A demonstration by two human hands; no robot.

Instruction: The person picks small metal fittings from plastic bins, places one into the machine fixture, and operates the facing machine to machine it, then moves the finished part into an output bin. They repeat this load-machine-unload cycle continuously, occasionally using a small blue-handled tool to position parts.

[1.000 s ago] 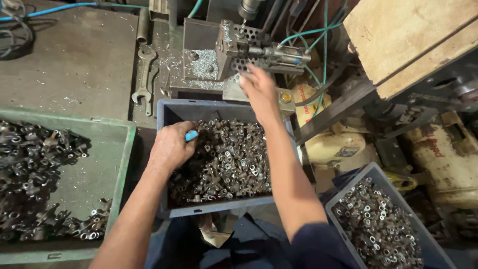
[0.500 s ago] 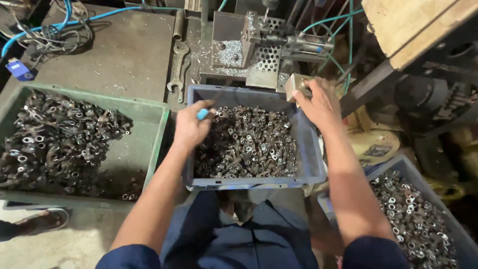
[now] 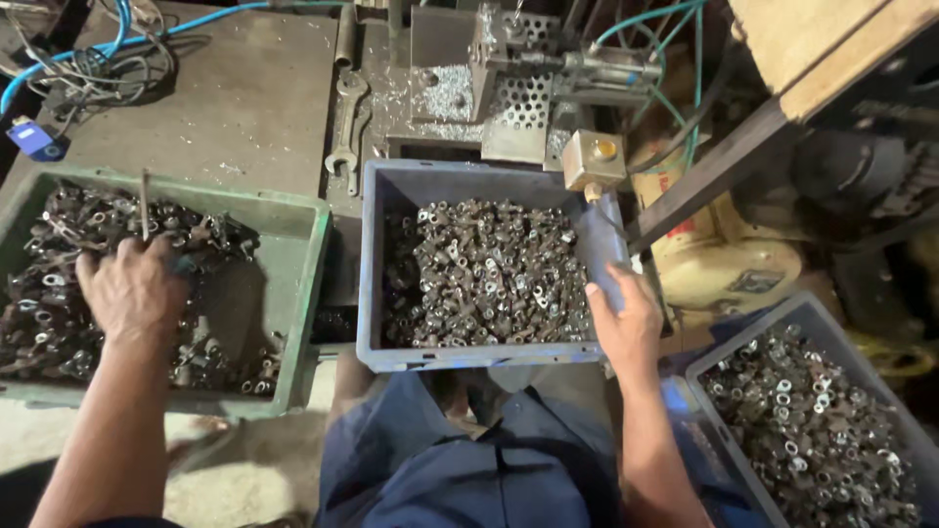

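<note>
The left hand (image 3: pixel 132 288) is lying palm down in the green crate (image 3: pixel 303 293) at the left, resting on the heap of dark metal parts (image 3: pixel 59 284) that is filling it. Its fingers are curling down into the pile, but whether they are closed on any piece cannot be told, since the back of the hand is hiding them. A thin metal rod (image 3: pixel 145 203) is standing up out of the heap just beyond the knuckles.

The right hand (image 3: pixel 626 323) is pressing against the right wall of the grey-blue crate (image 3: pixel 377 293), which is sitting in the middle on the person's lap, over blue trousers (image 3: pixel 469 460). The fingers are lying flat and loosely spread along the rim, gripping nothing but the crate's edge. This crate is holding a mass of small ring-shaped metal fittings (image 3: pixel 484 274).

At the near right, a second grey-blue crate (image 3: pixel 724 342) is lying tilted, filled with similar nuts (image 3: pixel 812 430).

Beyond the crates, a grey metal surface (image 3: pixel 245 108) is carrying a pair of open-ended spanners (image 3: pixel 347 122), with blue hose and tangled wires (image 3: pixel 88 54) at the far left. A small machine with a perforated plate (image 3: pixel 523 83) and metal shavings is standing behind the middle crate, and a square box with a yellow button (image 3: pixel 595 156) is sitting just beside the crate's far right corner.
</note>
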